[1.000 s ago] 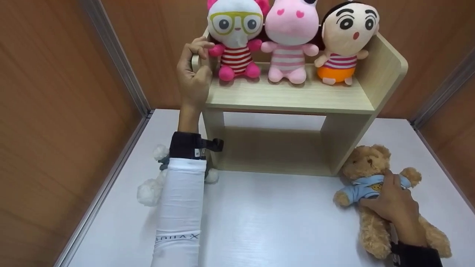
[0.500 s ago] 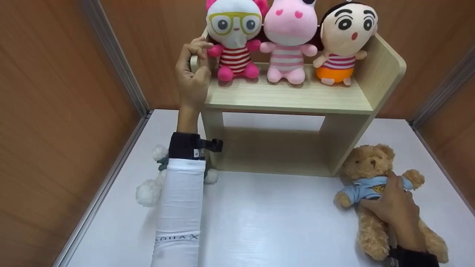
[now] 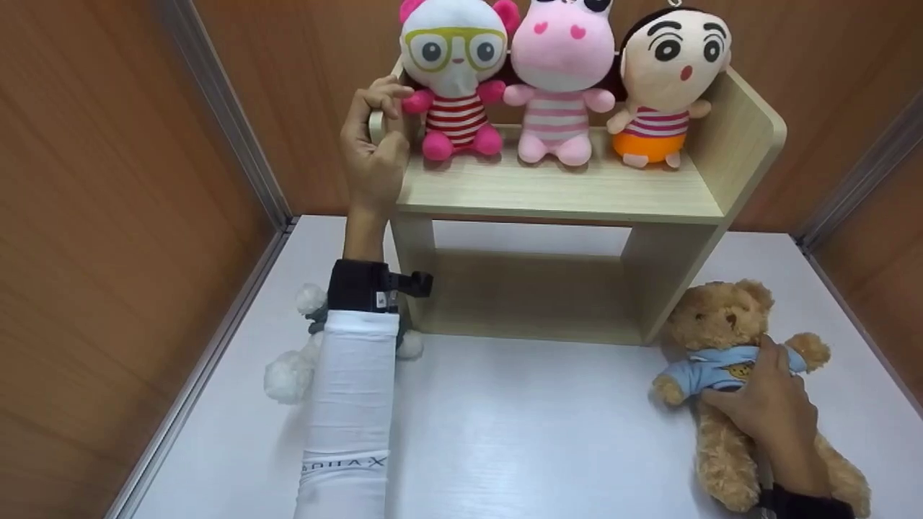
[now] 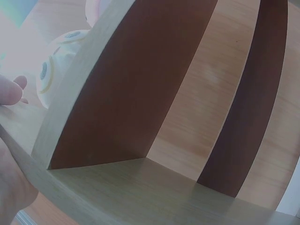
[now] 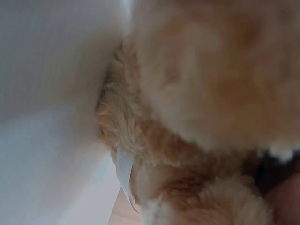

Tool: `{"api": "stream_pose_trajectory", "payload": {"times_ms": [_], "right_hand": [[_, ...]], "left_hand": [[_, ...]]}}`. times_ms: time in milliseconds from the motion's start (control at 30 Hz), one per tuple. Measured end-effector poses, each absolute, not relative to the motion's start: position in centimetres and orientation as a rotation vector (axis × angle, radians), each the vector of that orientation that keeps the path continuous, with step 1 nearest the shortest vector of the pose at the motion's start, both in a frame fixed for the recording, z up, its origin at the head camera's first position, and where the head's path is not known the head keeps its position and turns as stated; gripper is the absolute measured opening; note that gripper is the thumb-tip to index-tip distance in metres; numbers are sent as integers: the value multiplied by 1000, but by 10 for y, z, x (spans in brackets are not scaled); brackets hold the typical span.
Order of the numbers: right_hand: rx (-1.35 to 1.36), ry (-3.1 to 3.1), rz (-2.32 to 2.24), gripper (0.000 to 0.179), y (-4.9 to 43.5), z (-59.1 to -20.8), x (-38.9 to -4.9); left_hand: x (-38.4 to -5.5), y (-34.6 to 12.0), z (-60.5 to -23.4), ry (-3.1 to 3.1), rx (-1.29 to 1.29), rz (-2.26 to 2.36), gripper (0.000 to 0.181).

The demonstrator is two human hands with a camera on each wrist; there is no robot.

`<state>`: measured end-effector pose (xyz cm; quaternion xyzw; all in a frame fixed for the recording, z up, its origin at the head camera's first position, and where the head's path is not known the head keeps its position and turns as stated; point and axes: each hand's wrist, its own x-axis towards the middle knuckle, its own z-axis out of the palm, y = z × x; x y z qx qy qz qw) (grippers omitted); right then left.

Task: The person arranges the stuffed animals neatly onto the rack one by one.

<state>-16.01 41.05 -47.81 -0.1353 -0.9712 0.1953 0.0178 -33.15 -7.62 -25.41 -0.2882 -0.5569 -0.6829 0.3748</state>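
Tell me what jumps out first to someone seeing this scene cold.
Three bright plush dolls sit in a row on top of the wooden shelf: a white doll with yellow glasses, a pink doll and a black-haired doll. The left hand grips the shelf's left end. On the white table, the right hand holds a brown teddy bear in a blue shirt.

The left hand (image 3: 375, 148) is raised on an outstretched, white-sleeved arm, fingers curled in a grip. The right hand (image 3: 766, 404) lies low, fingers clasped downward.
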Motion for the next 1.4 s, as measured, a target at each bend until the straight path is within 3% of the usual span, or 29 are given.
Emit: {"api": "stream_pose_trajectory", "payload": {"times_ms": [567,1100,1400], "right_hand": [[-485,-2747,694,131,397,-479,-156],[-563,-2525,956,126,381,-479,-156],[-470,-2336,1064,125,371,-479,-155]], "left_hand": [[-329,-77,-253,-1464,-722,-1722,18],[-330,-78,-254,-1476,-711,-1731,21],[-330,-78,-255,-1458,-728,-1728,23]]}}
